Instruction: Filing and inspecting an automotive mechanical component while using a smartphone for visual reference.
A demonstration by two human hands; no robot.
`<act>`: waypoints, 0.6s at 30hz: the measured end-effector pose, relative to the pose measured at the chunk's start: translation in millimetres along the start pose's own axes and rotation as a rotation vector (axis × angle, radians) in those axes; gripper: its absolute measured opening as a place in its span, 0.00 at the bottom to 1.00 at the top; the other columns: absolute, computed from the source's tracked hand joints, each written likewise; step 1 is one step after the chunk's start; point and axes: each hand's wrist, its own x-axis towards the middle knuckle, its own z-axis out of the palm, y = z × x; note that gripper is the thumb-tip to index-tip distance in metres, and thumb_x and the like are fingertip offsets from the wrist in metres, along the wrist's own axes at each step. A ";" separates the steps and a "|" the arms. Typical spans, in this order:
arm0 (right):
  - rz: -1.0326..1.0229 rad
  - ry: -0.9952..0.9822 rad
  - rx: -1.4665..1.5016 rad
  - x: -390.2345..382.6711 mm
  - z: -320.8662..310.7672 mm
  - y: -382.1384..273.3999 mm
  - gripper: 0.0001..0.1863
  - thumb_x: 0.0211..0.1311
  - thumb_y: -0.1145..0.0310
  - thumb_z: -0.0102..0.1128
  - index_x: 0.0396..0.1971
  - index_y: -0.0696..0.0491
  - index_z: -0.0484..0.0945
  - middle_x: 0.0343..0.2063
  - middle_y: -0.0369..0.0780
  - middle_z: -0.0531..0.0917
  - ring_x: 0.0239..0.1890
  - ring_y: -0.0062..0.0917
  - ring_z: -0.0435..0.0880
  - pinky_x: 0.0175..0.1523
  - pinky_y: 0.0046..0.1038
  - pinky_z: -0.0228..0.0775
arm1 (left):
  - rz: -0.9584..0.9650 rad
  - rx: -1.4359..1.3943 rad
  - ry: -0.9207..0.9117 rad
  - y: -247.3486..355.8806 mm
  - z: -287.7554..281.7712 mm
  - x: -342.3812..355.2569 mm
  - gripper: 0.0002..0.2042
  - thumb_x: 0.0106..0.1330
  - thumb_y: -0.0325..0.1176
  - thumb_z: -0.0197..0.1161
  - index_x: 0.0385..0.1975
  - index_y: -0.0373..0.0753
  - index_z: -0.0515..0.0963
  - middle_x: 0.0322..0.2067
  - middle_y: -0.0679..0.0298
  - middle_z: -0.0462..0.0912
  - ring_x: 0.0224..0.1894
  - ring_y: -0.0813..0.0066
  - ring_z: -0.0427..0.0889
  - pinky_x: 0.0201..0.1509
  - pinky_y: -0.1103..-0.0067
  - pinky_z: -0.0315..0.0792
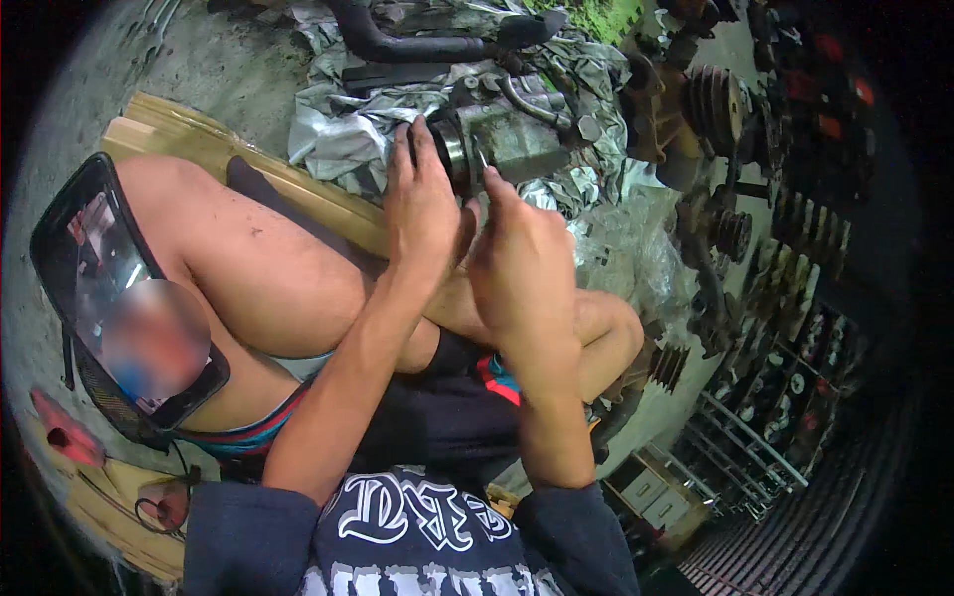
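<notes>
Two bare hands, left (pixel 422 214) and right (pixel 527 238), at the upper centre of the frame, beside a grey metal unit (pixel 517 137) with a dark round end (pixel 454 154). Left hand narrow, long fingers near together against the round end, firmness of grip impossible to tell; right hand curled, one digit pointing toward the unit, contents of the palm hidden. Beneath the unit, a crumpled grey sheet (pixel 333 149), spread over a concrete floor (pixel 224 79); above it, a black curved pipe (pixel 422 48) near the top edge. Along the sheet's lower left border, a strip of cardboard (pixel 268 184), partly behind a bent leg (pixel 268 253). At far left, a glossy dark-framed panel (pixel 109 248), tilted. Toward the right of the frame, dense rows of dark metal parts, including a grooved pulley (pixel 717 104); at lower right, a drawer cabinet (pixel 646 492) and a metal rack (pixel 750 452). Broadest stretch of concrete at upper left; tighter room to the right, between sheet and pulley; closest limits around the hands: pipe above, unit ahead, legs below.
</notes>
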 end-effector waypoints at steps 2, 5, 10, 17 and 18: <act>-0.062 0.046 0.076 0.4 -11.1 21.3 0.18 0.62 0.74 0.58 0.53 0.58 0.81 0.28 0.55 0.85 0.32 0.52 0.85 0.40 0.49 0.77 | 0.018 -0.013 -0.007 5.6 -3.2 -2.1 0.50 0.49 0.28 0.76 0.72 0.29 0.52 0.70 0.37 0.58 0.71 0.39 0.62 0.72 0.60 0.64; -0.019 0.121 -0.015 -0.8 -31.8 22.5 0.13 0.64 0.74 0.56 0.46 0.53 0.85 0.28 0.51 0.85 0.31 0.49 0.85 0.37 0.48 0.76 | -0.026 0.014 -0.009 11.9 -2.3 -1.5 0.50 0.49 0.28 0.76 0.72 0.29 0.52 0.70 0.37 0.58 0.71 0.40 0.62 0.73 0.60 0.63; -0.119 0.149 -0.142 9.1 -31.4 19.1 0.15 0.61 0.74 0.58 0.47 0.53 0.85 0.28 0.50 0.85 0.30 0.49 0.86 0.37 0.48 0.77 | -0.060 -0.003 -0.022 13.7 -7.5 -1.1 0.51 0.49 0.29 0.78 0.72 0.30 0.52 0.71 0.39 0.58 0.71 0.41 0.62 0.73 0.61 0.63; -0.227 0.003 -0.451 16.5 -39.0 -9.5 0.11 0.58 0.74 0.61 0.41 0.58 0.82 0.27 0.48 0.85 0.31 0.45 0.89 0.34 0.40 0.81 | -0.098 0.026 -0.050 11.0 -2.3 1.7 0.52 0.49 0.33 0.79 0.73 0.32 0.52 0.72 0.43 0.57 0.72 0.45 0.62 0.72 0.62 0.64; -0.231 0.002 -0.450 15.9 -35.9 -12.5 0.11 0.58 0.74 0.61 0.41 0.58 0.82 0.27 0.48 0.85 0.31 0.45 0.89 0.34 0.40 0.81 | -0.108 0.041 -0.053 10.9 -0.1 1.7 0.52 0.49 0.34 0.78 0.73 0.32 0.52 0.72 0.43 0.57 0.72 0.45 0.62 0.72 0.61 0.64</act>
